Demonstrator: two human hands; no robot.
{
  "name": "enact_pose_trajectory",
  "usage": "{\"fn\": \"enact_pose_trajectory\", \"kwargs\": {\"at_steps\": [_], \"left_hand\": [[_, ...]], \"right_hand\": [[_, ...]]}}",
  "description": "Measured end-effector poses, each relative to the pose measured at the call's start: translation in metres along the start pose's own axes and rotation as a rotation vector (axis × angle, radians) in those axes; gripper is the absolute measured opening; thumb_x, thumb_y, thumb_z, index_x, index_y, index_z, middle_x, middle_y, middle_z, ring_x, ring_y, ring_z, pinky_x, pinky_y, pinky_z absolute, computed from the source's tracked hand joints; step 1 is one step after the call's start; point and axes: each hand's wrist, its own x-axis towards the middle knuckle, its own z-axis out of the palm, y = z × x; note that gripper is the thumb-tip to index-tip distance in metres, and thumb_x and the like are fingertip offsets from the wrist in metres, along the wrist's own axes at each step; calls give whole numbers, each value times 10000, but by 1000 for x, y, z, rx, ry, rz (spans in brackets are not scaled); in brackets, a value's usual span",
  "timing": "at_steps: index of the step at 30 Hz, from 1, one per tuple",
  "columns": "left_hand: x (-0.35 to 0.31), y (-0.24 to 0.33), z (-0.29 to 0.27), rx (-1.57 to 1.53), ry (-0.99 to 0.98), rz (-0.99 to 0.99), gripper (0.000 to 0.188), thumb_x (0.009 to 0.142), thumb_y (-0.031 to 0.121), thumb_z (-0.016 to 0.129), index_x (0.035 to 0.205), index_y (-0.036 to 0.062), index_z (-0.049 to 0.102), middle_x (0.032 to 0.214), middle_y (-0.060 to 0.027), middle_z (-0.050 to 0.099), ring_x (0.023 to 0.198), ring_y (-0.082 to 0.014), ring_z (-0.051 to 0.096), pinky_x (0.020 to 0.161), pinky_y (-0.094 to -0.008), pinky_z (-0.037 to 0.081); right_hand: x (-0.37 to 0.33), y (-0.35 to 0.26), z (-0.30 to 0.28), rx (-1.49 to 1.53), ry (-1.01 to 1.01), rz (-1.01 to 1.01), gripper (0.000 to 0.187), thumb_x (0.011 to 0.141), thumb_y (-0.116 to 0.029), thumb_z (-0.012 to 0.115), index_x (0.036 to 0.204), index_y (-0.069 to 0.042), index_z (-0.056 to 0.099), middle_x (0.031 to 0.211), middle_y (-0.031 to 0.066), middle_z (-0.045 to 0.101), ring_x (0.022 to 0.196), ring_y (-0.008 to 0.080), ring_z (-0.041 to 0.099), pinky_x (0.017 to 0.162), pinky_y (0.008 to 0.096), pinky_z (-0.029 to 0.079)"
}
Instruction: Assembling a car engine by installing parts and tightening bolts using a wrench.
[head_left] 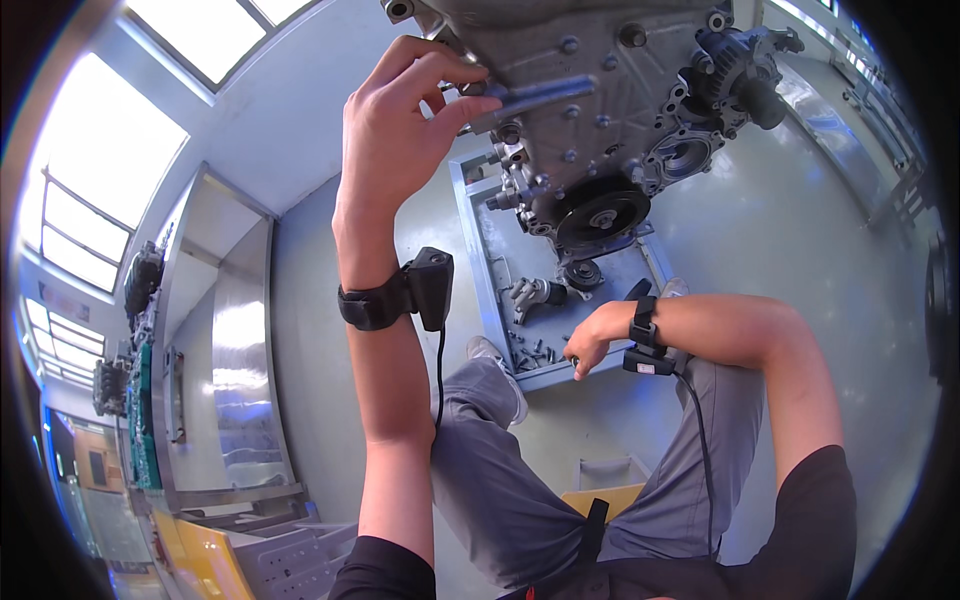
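Up at the left edge of the engine block, my left hand pinches a bolt with thumb and fingers. The bolt sits against the metal cover; how deep it is seated I cannot see. Right of the thumb a shiny ridge runs along the cover. My right hand hangs low over the near edge of the metal tray table, fingers curled together. Whatever lies between its fingertips is too small to make out. Below the engine's black pulley, loose bolts lie in the tray's near left corner.
A small pulley and a metal fitting with a black end lie on the tray. My knees flank its near side. Cables hang from both wrist devices. At the left stands a metal cabinet, with engine parts beyond.
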Motion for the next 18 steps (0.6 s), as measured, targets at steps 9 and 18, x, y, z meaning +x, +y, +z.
{"fn": "enact_pose_trajectory", "kwargs": {"at_steps": [9, 18], "left_hand": [[-1, 3, -6, -22, -46, -26, 335, 689, 211, 922, 884, 70, 688, 945, 8, 688, 635, -116, 616, 567, -291, 484], [-2, 7, -4, 94, -45, -70, 284, 701, 166, 903, 929, 104, 745, 983, 6, 687, 635, -114, 610, 568, -293, 483]], "right_hand": [[-3, 1, 0, 4, 36, 0, 649, 989, -537, 554, 1413, -45, 526, 1261, 162, 659, 1043, 325, 694, 919, 480, 548], [-10, -2, -2, 18, 26, 3, 651, 987, -537, 558, 1400, -34, 534, 1239, 163, 661, 1014, 324, 691, 907, 475, 552]]}}
